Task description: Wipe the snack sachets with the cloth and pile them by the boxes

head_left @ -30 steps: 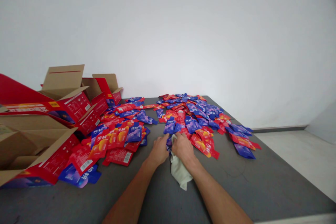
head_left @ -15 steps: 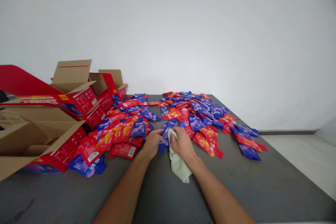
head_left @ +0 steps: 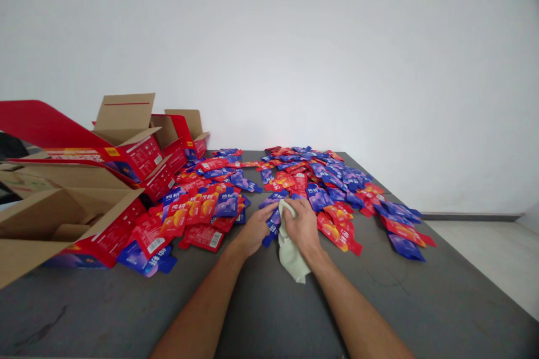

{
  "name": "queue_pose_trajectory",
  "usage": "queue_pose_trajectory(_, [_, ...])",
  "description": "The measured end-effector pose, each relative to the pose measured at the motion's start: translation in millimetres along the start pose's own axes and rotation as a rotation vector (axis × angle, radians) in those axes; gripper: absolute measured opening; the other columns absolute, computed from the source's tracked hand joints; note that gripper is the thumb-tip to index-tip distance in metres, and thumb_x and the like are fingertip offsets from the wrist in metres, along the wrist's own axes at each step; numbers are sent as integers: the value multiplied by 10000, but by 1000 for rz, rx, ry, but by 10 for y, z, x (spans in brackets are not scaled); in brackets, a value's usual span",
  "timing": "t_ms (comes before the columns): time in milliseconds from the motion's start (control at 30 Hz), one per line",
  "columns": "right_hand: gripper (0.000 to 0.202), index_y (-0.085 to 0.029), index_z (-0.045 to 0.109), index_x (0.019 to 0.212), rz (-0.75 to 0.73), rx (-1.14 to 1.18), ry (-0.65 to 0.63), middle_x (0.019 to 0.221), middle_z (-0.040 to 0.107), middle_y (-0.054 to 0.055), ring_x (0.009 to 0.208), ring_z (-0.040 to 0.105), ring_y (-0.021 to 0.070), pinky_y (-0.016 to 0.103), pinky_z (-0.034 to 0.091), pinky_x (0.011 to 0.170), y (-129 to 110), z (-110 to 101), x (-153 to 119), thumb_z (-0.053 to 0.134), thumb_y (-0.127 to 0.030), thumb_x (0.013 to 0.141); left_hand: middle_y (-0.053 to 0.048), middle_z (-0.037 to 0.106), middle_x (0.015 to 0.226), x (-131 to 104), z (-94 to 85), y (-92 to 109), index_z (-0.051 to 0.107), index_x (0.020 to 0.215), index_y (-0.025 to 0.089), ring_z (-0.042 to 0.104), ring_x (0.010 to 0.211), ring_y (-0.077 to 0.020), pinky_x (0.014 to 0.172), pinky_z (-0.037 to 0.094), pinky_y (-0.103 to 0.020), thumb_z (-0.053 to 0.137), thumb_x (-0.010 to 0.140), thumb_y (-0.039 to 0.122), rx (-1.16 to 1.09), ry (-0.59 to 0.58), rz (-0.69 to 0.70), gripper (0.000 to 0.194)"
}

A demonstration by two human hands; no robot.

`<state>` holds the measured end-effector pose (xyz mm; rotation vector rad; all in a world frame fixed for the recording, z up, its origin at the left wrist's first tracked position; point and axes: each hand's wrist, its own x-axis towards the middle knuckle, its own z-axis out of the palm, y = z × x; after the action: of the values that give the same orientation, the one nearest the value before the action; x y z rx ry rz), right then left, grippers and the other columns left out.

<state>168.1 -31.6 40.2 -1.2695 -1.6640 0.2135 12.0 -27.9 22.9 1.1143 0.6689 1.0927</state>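
A blue pouch [head_left: 273, 228] with purple fruit printed on it lies between my hands on the dark table. My left hand [head_left: 255, 232] grips its left edge, index finger stretched along the upper part and the other fingers curled. Bunched in my right hand [head_left: 303, 229] is a pale green cloth [head_left: 292, 259]. Its upper end presses on the pouch's right side, and its loose end hangs toward me onto the table. My right hand covers part of the pouch.
Red and blue pouches [head_left: 208, 206] are heaped on the left, with another spread [head_left: 332, 171] at the back right and a small pile [head_left: 402, 227] near the right edge. Open red cartons [head_left: 105, 235] line the left side. A white wall [head_left: 295, 56] rises behind the table [head_left: 269, 314].
My left index finger has straightened across the pouch. The cloth stays in my right hand, pressed to the pouch. The whole view has shifted slightly, moving things rightward in the picture.
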Motion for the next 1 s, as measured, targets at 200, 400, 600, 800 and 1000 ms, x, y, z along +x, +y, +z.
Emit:
queue_pose_trajectory(200, [271,-215,734,1073,-89,48,-44,991,609,74,909,603,192,318,501,874,-28,4,-4,551,-177,876,-73,599,1368,21,5,-3,585,1341,246,556,1200,-245,808,455,-252,468,445,-27,-48,60,56,944])
queue_pose_trajectory(400, [261,-259,748,988,-190,86,-356,940,616,43,904,609,172,273,501,826,-103,129,-150,574,-128,845,-86,693,1199,49,-12,126,655,1235,186,645,1018,-232,796,488,-280,531,498,29,-178,242,118,763])
queue_pose_trajectory(600, [267,-224,718,1069,-94,117,-189,997,641,60,966,609,194,325,489,923,-106,73,-87,568,-161,856,-43,733,900,108,-31,132,704,1044,165,659,750,-152,691,474,-251,731,608,192,-178,520,139,437])
queue_pose_trajectory(800, [218,-208,701,1053,-87,186,-86,1007,651,72,972,608,203,348,490,929,-169,22,-49,575,-199,876,21,669,721,83,-65,137,631,1182,177,599,584,-104,590,447,-225,767,615,202,-179,599,117,584])
queue_pose_trajectory(1000, [237,-233,693,1081,-124,253,-112,1029,650,59,982,607,185,323,494,919,-259,29,-92,573,-176,885,-40,729,828,64,5,64,685,1134,163,663,692,-148,620,477,-240,728,674,215,-180,442,25,465])
